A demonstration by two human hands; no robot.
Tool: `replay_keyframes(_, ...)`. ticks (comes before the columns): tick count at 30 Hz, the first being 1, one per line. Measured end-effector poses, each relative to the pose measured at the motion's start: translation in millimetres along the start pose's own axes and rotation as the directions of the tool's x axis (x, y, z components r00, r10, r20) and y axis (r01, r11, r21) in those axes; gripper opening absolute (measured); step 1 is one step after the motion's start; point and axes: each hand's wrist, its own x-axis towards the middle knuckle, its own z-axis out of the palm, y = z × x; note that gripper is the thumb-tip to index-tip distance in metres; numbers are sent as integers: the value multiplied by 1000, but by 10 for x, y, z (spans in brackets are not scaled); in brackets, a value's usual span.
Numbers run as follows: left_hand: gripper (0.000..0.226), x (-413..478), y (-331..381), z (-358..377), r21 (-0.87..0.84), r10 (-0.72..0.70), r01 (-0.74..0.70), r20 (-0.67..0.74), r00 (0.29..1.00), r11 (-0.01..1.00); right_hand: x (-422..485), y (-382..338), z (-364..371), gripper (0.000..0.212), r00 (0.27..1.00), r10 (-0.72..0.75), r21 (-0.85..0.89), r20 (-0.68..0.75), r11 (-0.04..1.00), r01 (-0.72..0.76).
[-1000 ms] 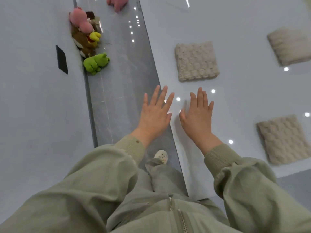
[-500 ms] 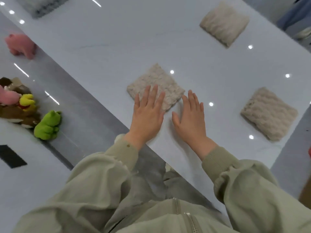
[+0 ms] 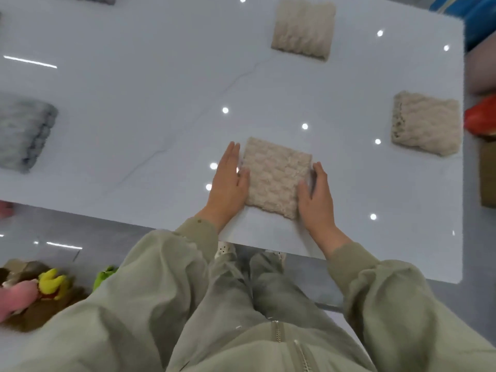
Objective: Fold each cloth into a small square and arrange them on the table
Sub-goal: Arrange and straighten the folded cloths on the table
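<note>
The cloth (image 3: 276,175) is flanked near the table's (image 3: 161,103) front edge by the left hand (image 3: 228,181) and right hand (image 3: 316,200), fingers straight, touching its sides. A back cloth (image 3: 303,28), right cloth (image 3: 426,122) and grey cloth (image 3: 24,132) are laid well apart. Toys (image 3: 51,283) are seen on the floor.

No text, label, brand, number or sign is showing clearly enough to read.
</note>
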Motion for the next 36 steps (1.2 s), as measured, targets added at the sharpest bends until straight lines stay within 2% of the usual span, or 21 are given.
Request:
replay_keyframes(4, 56, 35, 43, 76, -110, 20, -13, 63, 998, 994, -25, -70, 64, 55, 998, 34, 118, -48, 993, -28)
replay_keyframes(7, 58, -8, 63, 171, -161, 15, -6, 54, 998, 987, -19, -96, 62, 49, 996, 49, 178, -80, 983, -34)
replay_keyframes(15, 58, -141, 89, 308, -154, 85, -73, 70, 994, 985, -7, -45, -10, 48, 993, 49, 200, -110, 979, -27)
replay_keyframes(17, 59, -113, 74, 294, -179, 62, -54, 41, 997, 982, 5, -40, -14, 48, 992, 49, 205, -120, 978, -24)
replay_keyframes(19, 57, -46, 101, 284, -242, -17, 20, 12, 1000, 970, 37, -48, -27, 47, 989, 63, 231, -135, 973, -30)
replay_keyframes(22, 54, 41, 194, 304, -306, -90, 93, 23, 996, 948, 101, -78, -30, 46, 985, 79, 269, -153, 963, -36)
replay_keyframes(28, 54, 29, 177, 370, -254, -32, 40, 37, 999, 966, 87, -83, 43, 44, 985, 53, 239, -165, 971, -13)
replay_keyframes(33, 53, 92, 103, 292, -349, -83, 77, -2, 997, 934, 94, -63, -36, 45, 975, 112, 330, -190, 943, -44)
replay_keyframes(36, 53, 47, 152, 366, -301, -55, 62, 33, 998, 952, 98, -67, 30, 44, 979, 83, 289, -187, 957, -26)
